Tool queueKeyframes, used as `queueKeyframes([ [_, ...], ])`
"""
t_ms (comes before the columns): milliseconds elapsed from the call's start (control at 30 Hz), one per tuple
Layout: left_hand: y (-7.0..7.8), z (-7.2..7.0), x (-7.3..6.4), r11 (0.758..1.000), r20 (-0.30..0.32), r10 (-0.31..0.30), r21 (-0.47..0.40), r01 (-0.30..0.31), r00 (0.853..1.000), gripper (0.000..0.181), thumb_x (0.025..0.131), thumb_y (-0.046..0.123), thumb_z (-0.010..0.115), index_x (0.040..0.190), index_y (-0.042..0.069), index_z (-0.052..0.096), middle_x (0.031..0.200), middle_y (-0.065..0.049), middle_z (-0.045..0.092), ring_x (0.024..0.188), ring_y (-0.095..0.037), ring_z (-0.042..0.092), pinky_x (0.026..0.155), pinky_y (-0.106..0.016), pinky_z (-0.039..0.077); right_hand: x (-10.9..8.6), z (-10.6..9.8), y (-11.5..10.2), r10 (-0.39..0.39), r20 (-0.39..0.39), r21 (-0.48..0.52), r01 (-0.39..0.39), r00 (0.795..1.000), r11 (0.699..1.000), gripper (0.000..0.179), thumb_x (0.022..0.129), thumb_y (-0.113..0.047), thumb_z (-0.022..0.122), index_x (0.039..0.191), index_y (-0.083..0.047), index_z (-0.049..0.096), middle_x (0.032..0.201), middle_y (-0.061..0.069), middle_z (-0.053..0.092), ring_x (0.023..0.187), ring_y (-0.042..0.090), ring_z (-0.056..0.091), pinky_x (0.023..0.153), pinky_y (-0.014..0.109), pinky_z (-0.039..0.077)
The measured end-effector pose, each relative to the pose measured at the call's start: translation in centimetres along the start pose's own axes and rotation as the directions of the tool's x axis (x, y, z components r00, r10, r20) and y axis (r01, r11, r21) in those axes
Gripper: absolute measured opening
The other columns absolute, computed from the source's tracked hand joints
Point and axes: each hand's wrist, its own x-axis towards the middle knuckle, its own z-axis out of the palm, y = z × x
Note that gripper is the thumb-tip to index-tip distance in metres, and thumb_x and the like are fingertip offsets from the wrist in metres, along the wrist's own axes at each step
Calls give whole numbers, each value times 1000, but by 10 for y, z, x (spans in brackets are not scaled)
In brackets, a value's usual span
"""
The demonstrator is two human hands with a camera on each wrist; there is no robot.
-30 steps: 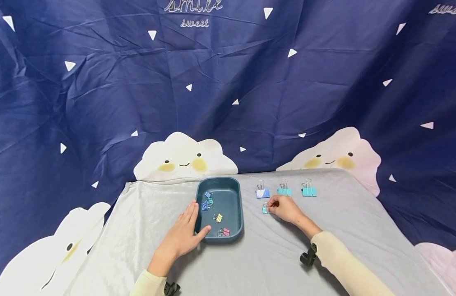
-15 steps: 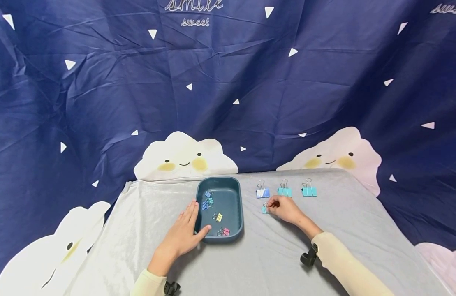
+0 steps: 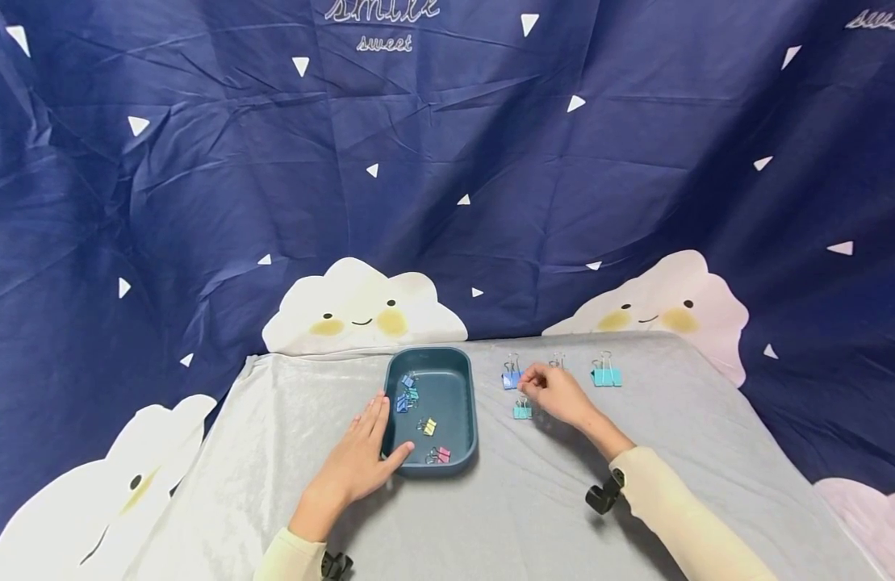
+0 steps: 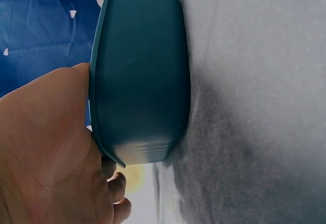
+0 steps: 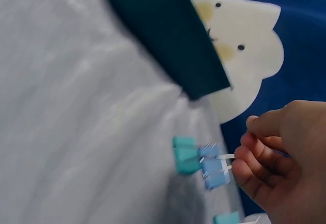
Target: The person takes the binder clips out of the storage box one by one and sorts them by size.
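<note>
My left hand [image 3: 354, 461] rests against the left side of a dark teal tray [image 3: 475, 424], fingers straight along its wall and thumb over the rim. Several small binder clips lie inside, among them a yellow one [image 3: 429, 427] and a pink one [image 3: 443, 455]. Right of the tray, a small teal binder clip [image 3: 522, 411] stands on the cloth with nothing gripping it. Just above it hovers my right hand [image 3: 561, 397], fingers loosely bent and holding nothing. In the right wrist view the fingertips are close to the handles of a larger blue binder clip [image 5: 215, 172].
A large teal binder clip [image 3: 607, 377] stands at the right end of the back row. The middle clip of that row is mostly hidden behind the right hand. Grey cloth [image 3: 520, 516] covers the table, and a dark blue curtain [image 3: 447, 242] hangs behind its far edge.
My right hand has let go of the small teal binder clip and risen slightly away towards the back row. The clip stays standing in place. My left hand and the tray have not moved.
</note>
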Motion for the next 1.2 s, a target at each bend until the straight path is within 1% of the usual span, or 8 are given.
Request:
queueKeyframes([
  [133,-1,0,0,1000,-2,-1,1,1,1000,96,105,63,52,169,-2,20,178,-19,17,165,-39,20,134,-57,24,8,-1,-23,-45,0,-3,45,999,999,7,100,-12,71,95,-10,75,83,5,73,73,10,62,70,24,53],
  [300,-3,1,0,1000,12,-14,18,14,1000,97,105,63,52,169,-1,18,179,-18,15,166,-37,19,134,-55,23,18,7,-52,-74,54,47,72,996,996,11,104,-11,66,102,-8,77,85,5,73,74,9,65,67,24,56],
  [433,-2,0,1,1000,14,-12,23,12,1000,97,105,63,52,169,-1,18,179,-18,15,166,-37,20,134,-55,23,27,15,-74,-108,96,70,101,990,992,12,104,-10,65,105,-6,77,89,6,75,76,9,66,66,24,57],
  [667,-1,0,2,1000,-8,6,13,-6,1000,94,106,57,56,168,-4,21,178,-20,18,165,-39,22,133,-58,26,47,37,-101,-211,136,-21,216,968,976,9,101,-12,70,105,-8,77,92,0,76,81,7,64,77,26,56],
  [867,-3,2,4,1000,-7,2,14,-2,1000,94,106,58,56,169,-2,20,179,-18,17,166,-37,20,133,-57,25,61,60,-117,-224,202,-68,242,953,968,11,101,-13,71,109,-7,76,96,0,75,89,9,66,84,29,57],
  [1000,-5,5,4,1000,-17,5,27,-4,1000,95,106,61,54,169,0,19,179,-16,15,166,-34,20,133,-56,25,69,76,-128,-230,268,-118,269,936,956,16,101,-15,72,115,-7,74,107,6,75,100,19,71,89,37,60],
  [1133,-3,2,4,1000,-16,12,18,-12,1000,93,106,57,56,168,-3,21,178,-18,18,165,-36,21,133,-57,26,74,90,-138,-192,349,-156,259,917,953,26,102,-15,71,125,-2,71,123,14,73,117,31,70,101,48,58],
  [1200,-3,1,3,1000,-6,11,15,-11,1000,92,106,56,56,168,-3,21,178,-18,18,166,-36,20,133,-57,25,76,97,-141,-167,390,-184,254,906,950,33,102,-17,71,130,0,69,128,16,71,122,33,68,105,50,57],
])
